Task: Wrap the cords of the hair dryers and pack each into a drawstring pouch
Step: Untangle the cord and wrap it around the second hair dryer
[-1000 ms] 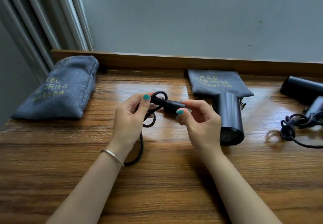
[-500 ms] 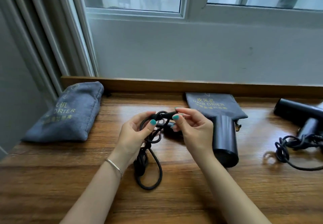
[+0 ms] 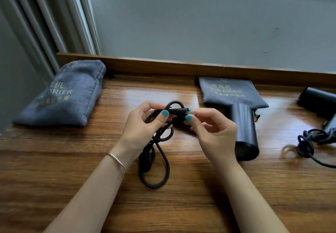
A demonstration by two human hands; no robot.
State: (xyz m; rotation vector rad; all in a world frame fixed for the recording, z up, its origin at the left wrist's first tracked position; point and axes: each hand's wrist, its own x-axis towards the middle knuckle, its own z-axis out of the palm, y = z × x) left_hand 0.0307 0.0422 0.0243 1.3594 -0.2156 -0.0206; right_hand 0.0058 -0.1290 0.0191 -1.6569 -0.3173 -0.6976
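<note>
**Cord held in both hands above the table; one pouch filled, one flat**

Cord (image 3: pixel 160 160) of the nearer hair dryer (image 3: pixel 245 129) is black and gathered into loose loops that hang from the hands down to the wooden table (image 3: pixel 54 169). The left hand (image 3: pixel 143 129) has its fingers curled round the bunched loops, thumb pressed near the plug (image 3: pixel 179 111). The right hand (image 3: pixel 212 132) pinches the plug's end between thumb and forefinger; the metal prongs show at its fingertips. Both hands are close together, just off the surface.

The nearer hair dryer lies on the table just right of the right hand, barrel pointing toward the viewer, its rear end resting on a flat grey pouch (image 3: pixel 229 91) printed "HAIR DRIER". How the cord joins the dryer is hidden behind the right hand.

A second grey pouch (image 3: pixel 69 94), bulging and full, lies at the table's far left against the raised back edge. A second hair dryer (image 3: pixel 318 101) lies at the far right, partly cut by the frame, with its own cord (image 3: pixel 309 143) in a loose tangle beside it.

A thin bangle (image 3: pixel 117 160) circles the left wrist.
</note>
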